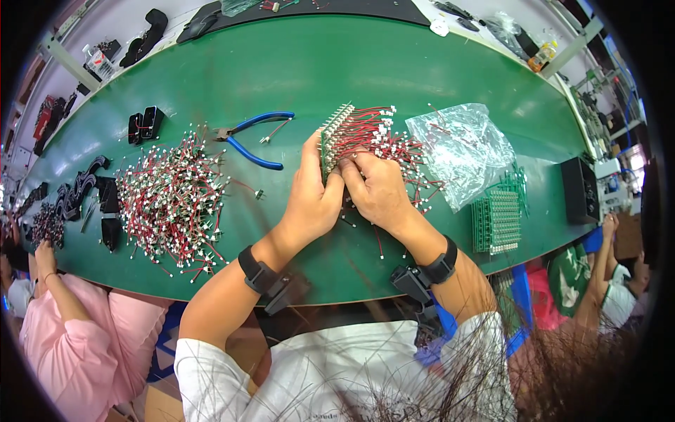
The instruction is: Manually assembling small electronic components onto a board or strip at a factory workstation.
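My left hand (313, 195) is closed around a green circuit board panel (328, 141), standing on edge with a row of white connectors along it. Many red-and-black cables (365, 130) with white plugs fan out from the panel to the right. At the panel's near end my right hand (381, 188) has its thumb and forefinger pinched together, close to the left thumb. What those fingers hold is hidden, though cables lie under and around them.
A heap of loose cables (172, 204) lies left of me, beside blue-handled cutters (253, 141). To the right are a clear plastic bag (460, 151), stacked green board panels (498, 219) and a black box (579, 190). Co-workers sit at both sides.
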The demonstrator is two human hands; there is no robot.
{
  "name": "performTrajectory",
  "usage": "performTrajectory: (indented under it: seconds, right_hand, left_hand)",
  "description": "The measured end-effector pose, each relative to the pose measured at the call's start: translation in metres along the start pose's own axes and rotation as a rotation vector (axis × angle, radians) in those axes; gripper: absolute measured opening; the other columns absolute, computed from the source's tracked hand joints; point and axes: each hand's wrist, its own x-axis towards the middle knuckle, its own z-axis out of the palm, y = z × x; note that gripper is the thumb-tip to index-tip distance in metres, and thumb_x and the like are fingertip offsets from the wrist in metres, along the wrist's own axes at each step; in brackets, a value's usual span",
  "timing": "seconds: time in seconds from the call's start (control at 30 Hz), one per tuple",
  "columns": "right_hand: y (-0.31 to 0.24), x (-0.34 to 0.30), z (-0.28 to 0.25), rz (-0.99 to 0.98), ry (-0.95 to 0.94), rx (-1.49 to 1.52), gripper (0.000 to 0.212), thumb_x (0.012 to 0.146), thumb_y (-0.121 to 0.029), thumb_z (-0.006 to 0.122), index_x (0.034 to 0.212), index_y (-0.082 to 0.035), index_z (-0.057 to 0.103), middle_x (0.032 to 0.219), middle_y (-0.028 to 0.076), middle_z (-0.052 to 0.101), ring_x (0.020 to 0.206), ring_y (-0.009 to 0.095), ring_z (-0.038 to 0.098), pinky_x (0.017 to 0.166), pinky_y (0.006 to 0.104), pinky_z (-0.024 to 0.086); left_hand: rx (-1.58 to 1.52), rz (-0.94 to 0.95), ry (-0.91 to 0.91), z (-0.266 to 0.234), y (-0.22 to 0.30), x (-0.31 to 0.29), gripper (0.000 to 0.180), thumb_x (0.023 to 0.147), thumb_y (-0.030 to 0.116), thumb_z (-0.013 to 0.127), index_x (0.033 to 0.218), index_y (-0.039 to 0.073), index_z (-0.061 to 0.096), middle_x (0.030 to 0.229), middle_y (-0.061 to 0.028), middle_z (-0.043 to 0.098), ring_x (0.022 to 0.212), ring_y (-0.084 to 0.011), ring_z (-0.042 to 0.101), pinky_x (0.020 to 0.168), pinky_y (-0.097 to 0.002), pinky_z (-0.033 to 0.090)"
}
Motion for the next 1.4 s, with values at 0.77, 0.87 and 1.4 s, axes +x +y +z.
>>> performTrajectory:
  seconds: [0.77, 0.87, 1.4]
  right_hand:
    - [0.0004, -0.0020, 0.0006, -0.069, 0.024, -0.167, 0.012, 0.086, -0.006, 0.060, 0.078, 0.002, 0.060, 0.061, 0.019, 0.060, 0.053, 0.035, 0.062, 0.049, 0.0401, 0.048]
    - [0.0002, -0.0021, 0.0006, -0.046, 0.023, -0.162, 0.012, 0.086, -0.006, 0.060, 0.078, 0.003, 0.060, 0.061, 0.019, 0.060, 0.053, 0.035, 0.062, 0.049, 0.0398, 0.048]
    - [0.0007, -0.0026, 0.0011, -0.072, 0.025, -0.123, 0.011, 0.087, -0.006, 0.060, 0.081, 0.003, 0.061, 0.064, 0.018, 0.061, 0.054, 0.033, 0.063, 0.049, 0.0389, 0.048]
  left_hand:
    - [0.018, 0.021, -0.053, -0.0019, -0.0014, 0.0000, 0.056, 0.087, -0.007, 0.039, 0.142, -0.003, 0.028, 0.121, -0.0224, 0.058, 0.112, -0.0306, 0.060, 0.097, -0.0368, 0.044]
    - [0.047, 0.044, -0.041, -0.0016, -0.0015, 0.0004, 0.056, 0.087, -0.007, 0.038, 0.142, -0.003, 0.028, 0.121, -0.0222, 0.058, 0.111, -0.0305, 0.060, 0.097, -0.0368, 0.045]
    - [0.063, -0.002, -0.056, -0.0019, 0.0041, -0.0004, 0.056, 0.087, -0.006, 0.037, 0.143, -0.002, 0.028, 0.121, -0.0217, 0.059, 0.111, -0.0306, 0.060, 0.097, -0.0370, 0.045]
